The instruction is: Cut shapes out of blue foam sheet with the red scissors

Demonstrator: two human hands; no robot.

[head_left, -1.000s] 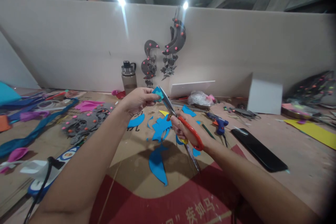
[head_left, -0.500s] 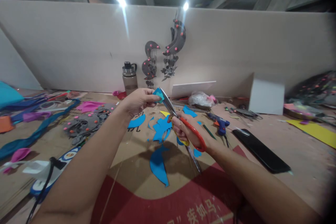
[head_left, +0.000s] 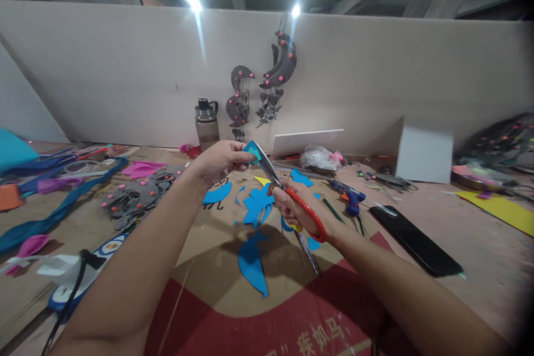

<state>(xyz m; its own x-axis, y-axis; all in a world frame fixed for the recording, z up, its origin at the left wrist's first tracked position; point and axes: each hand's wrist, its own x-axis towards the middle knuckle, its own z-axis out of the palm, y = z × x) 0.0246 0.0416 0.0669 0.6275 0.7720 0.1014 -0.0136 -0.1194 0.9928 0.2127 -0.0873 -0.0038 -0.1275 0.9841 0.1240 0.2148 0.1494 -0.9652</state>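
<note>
- Nearest, a blue crescent offcut (head_left: 251, 263) lies on the cardboard-covered worktop (head_left: 208, 267), more blue scraps (head_left: 255, 202) just beyond it.
- The right hand (head_left: 294, 206) has its fingers clenched through the red-handled scissors (head_left: 287, 192), blades closing on the piece.
- The left hand (head_left: 219, 160) pinches a small blue foam piece (head_left: 251, 151) held up above the worktop.
- Judged mid-cut: trimming next calls for turning the piece into the blades.
- Farther off stands a water bottle (head_left: 207, 124).
</note>
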